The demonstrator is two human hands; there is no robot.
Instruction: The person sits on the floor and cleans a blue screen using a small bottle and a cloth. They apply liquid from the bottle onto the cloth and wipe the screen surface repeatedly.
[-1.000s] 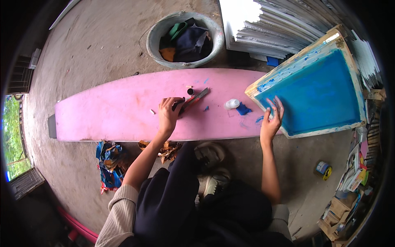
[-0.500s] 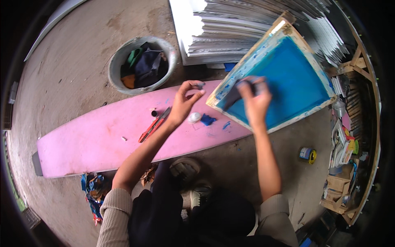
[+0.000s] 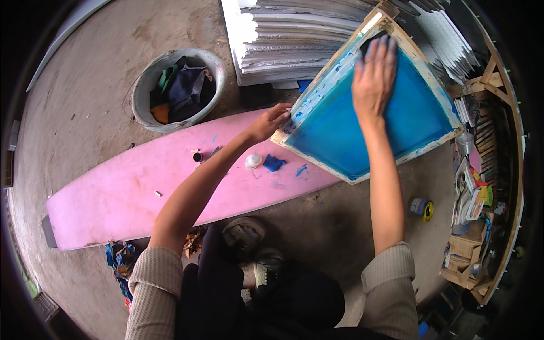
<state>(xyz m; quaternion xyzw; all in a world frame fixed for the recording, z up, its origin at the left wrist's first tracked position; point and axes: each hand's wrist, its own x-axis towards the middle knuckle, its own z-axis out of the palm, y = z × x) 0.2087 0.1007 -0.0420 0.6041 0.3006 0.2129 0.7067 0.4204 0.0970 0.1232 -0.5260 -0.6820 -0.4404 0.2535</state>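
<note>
A screen-printing frame (image 3: 362, 130) with blue mesh and a paint-stained wooden border leans over the right end of a pink board (image 3: 113, 198). My left hand (image 3: 270, 122) has its fingers closed at the frame's left edge, near the lower corner; the fingertips are partly hidden. High on the mesh, my right hand (image 3: 375, 76) presses a dark cloth (image 3: 371, 42) under its fingers, which are slightly blurred. Beside my left forearm on the board are a small black-topped pot (image 3: 197, 157), a white round lid-like thing (image 3: 253, 161) and a crumpled blue scrap (image 3: 274, 164). My forearm covers most of the cutter.
Behind the board stands a grey bucket (image 3: 139, 105) of dark rags. Stacked white sheets (image 3: 300, 42) rise beyond the frame. A yellow-rimmed tin (image 3: 422, 209) lies on the floor at right, near a cluttered shelf (image 3: 467, 243). Crumpled wrappers (image 3: 122, 260) lie below the board.
My right hand has moved up the mesh with the dark cloth, from the lower left to near the top. My left hand has gone from above the board to the frame's edge.
</note>
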